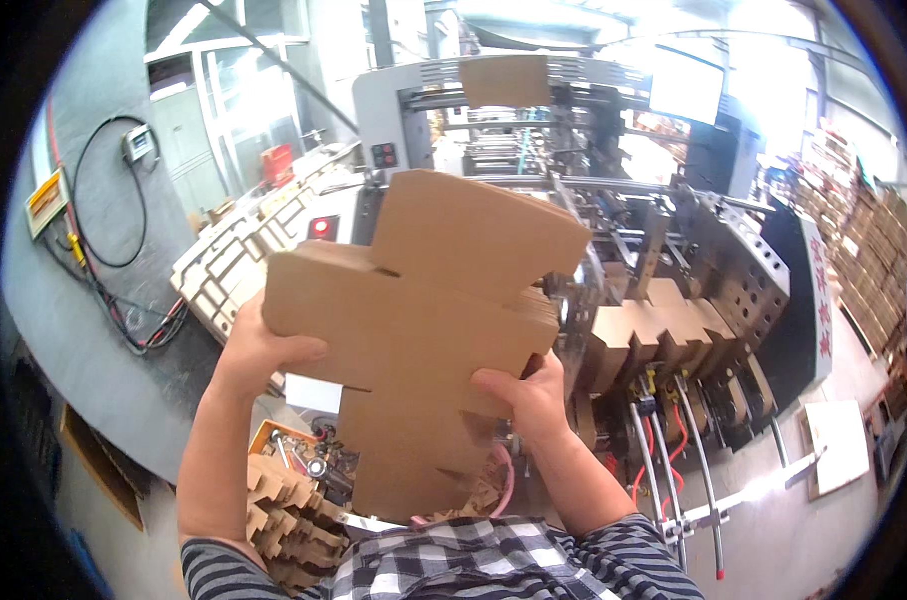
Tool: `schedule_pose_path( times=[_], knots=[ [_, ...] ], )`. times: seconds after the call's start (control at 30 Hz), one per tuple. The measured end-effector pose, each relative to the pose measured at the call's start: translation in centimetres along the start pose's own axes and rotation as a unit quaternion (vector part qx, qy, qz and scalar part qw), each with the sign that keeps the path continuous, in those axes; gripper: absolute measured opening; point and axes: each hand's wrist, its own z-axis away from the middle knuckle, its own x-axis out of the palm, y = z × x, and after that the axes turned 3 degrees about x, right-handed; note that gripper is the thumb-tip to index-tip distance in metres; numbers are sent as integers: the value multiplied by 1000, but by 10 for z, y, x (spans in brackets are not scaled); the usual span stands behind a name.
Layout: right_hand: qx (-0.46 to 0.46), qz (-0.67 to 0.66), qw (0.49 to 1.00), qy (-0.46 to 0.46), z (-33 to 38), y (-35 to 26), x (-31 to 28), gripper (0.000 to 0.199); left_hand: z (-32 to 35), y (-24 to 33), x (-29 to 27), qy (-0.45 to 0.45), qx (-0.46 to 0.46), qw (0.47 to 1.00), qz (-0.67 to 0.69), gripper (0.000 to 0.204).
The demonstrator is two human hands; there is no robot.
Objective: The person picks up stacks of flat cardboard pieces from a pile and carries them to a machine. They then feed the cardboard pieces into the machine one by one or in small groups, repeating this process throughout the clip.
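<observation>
Between my two hands I hold up a stack of flat die-cut cardboard box blanks (424,320), brown, with flaps and slots along the sides. My left hand (259,345) is closed on the left flap, its thumb across the front face. On the right side my right hand (529,395) grips the lower edge, thumb pressed on the front and fingers behind, partly hidden. Several layers show at the stack's right edge. To the right, more cardboard blanks (659,325) stand in the feed part of a machine (744,250).
Below on the left are piled cardboard pieces (289,520) beside an orange-edged box of tools (274,440). A pink-rimmed basket (507,475) sits near my waist. Metal rods (679,460) jut out at the right. A grey panel (104,300) with cables stands left.
</observation>
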Motion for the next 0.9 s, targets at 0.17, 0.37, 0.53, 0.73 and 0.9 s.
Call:
schedule_pose_path(
  times=[0.17,0.37,0.53,0.73,0.9],
  knots=[
    [-36,49,998,4,14,-27,-4,46,0,-22,6,-9,-3,988,155,66],
    [41,29,999,-15,21,-24,-20,50,-15,7,28,-60,66,991,103,74],
    [-86,8,994,69,35,-45,-66,55,-54,37,62,-152,135,978,43,86],
    [-246,-77,943,209,12,-116,-125,44,-86,77,119,-44,398,916,34,83],
    [-221,-159,911,310,-4,-167,-217,39,-63,33,128,-149,198,953,176,60]
  ],
)
